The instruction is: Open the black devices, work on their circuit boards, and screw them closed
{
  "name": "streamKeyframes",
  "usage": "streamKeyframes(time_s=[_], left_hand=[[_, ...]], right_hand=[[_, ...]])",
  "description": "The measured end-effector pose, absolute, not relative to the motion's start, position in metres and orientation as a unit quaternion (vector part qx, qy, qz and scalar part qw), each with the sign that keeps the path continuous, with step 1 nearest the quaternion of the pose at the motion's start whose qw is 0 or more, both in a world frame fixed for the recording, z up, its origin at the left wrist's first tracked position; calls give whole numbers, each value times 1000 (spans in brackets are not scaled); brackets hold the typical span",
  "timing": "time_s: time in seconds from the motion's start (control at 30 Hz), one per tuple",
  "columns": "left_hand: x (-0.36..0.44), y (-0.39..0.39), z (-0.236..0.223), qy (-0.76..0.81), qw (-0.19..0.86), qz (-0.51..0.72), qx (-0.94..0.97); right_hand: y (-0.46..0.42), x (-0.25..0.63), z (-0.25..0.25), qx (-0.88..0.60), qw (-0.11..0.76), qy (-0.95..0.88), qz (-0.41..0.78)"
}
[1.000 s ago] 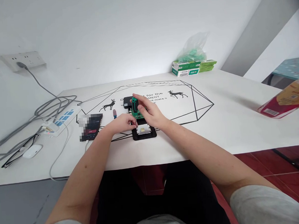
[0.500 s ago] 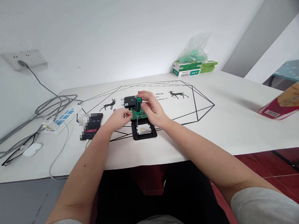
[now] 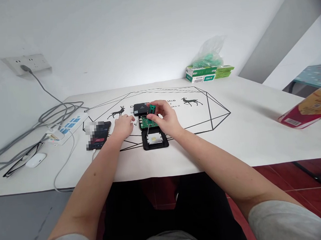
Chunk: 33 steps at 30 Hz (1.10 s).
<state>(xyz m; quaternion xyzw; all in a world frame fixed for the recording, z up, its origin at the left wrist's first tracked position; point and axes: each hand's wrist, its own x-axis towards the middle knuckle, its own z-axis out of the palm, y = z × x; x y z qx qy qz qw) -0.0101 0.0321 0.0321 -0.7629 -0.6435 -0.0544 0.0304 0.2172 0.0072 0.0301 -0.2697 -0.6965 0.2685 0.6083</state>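
Head view, left hand point(image 3: 123, 127) shifted leftward (grip unclear), right hand point(image 3: 167, 116) grasping screwdriver point(image 3: 152, 109)

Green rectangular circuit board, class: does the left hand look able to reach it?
Probably yes: the left hand is left of the green circuit board, only small dark pieces showing between; the right hand and green-handled screwdriver cover part of it.

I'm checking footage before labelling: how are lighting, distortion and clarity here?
Head view: soft light, with a faint shadow beside the red-and-yellow plastic container; wide-angle distortion seems to lean it; blocky pixels hide part of the black rectangular phone; tiny dark pieces beside the left hand are too small to identify.
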Motion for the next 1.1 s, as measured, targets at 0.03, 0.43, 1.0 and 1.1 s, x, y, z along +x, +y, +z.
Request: streamKeyframes(time_s=[0.03, 0.43, 1.0, 1.1], left_hand=[[-9, 32, 32, -642, 33, -49, -764], [-8, 32, 28, -628, 30, -45, -776], [-10, 35, 23, -636, 43, -48, -769], [-9, 35, 23, -638, 39, -49, -767]], right_hand=[[7, 218, 30, -269, 606, -703, 255], [8, 227, 36, -240, 588, -747, 195], [4, 222, 37, -231, 596, -678, 362], [3, 220, 37, -239, 597, -666, 379]])
